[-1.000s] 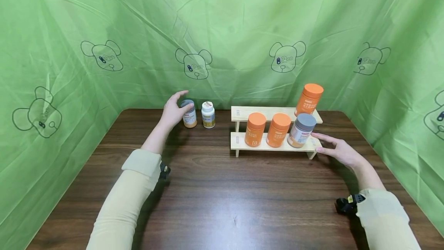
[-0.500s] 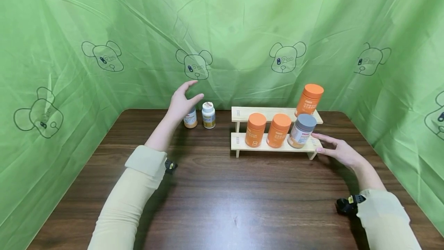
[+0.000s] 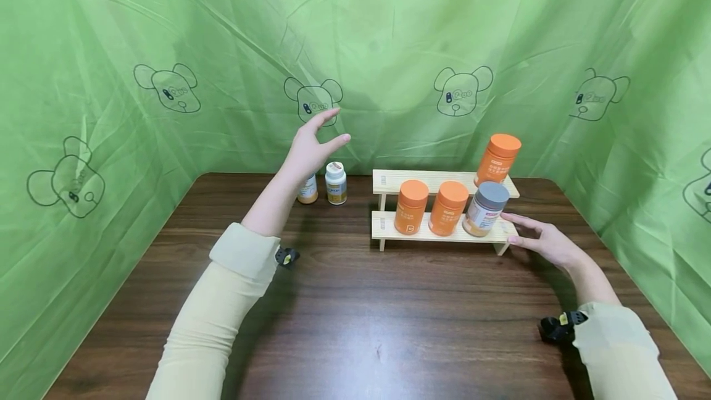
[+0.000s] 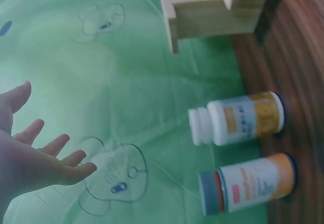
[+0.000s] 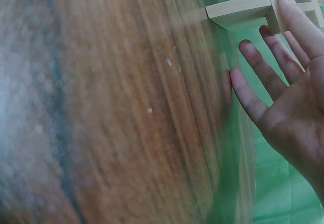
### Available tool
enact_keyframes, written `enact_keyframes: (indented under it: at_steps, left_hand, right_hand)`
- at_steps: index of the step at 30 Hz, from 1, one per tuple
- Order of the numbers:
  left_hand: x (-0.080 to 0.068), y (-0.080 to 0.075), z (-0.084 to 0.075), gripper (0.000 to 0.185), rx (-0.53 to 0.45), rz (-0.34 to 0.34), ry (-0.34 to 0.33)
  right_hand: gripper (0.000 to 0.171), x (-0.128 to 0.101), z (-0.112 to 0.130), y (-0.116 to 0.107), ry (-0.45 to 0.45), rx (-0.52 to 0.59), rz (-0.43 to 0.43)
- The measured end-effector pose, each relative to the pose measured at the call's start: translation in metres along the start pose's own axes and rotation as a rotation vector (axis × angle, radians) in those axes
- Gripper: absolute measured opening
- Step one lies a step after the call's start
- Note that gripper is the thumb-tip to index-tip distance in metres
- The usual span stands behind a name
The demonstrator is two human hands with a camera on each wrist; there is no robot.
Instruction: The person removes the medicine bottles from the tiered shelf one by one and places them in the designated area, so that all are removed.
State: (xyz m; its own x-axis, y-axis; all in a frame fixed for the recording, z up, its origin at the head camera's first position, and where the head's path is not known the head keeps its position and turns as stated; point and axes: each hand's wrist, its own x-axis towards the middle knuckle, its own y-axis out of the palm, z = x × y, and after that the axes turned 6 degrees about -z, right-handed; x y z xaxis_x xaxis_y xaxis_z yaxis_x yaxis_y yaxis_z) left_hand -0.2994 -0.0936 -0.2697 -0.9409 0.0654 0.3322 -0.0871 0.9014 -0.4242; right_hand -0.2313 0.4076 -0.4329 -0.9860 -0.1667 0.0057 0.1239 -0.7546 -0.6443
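On the wooden rack (image 3: pixel 439 234): four jars already up. Two orange-lid jars (image 3: pixel 411 205) and a gray-lid jar (image 3: pixel 484 208) on the low step, one orange-lid jar (image 3: pixel 497 158) on the high step. Off the rack, at the back of the counter (image 3: pixel 355 313): a white-lid bottle (image 3: pixel 335 183) and a gray-lid bottle (image 4: pixel 247 183), side by side, likely two left to go. Left hand (image 3: pixel 314 144) up in the air above them, fingers spread, holding nothing. Right hand (image 3: pixel 541 239) flat and loose, fingertips touching the rack's right end.
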Motion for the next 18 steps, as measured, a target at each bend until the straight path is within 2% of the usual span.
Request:
enact_keyframes:
  at_steps: [9,18]
  left_hand:
    - [-0.004,0.013,-0.031,0.063,-0.018,0.051,0.052]
    - [-0.003,0.034,-0.048,0.063,-0.072,0.06,0.097]
  right_hand:
    - [0.061,0.0,-0.001,-0.001,-0.005,-0.002,-0.002]
    - [0.06,0.0,-0.001,0.001,-0.005,0.002,0.0]
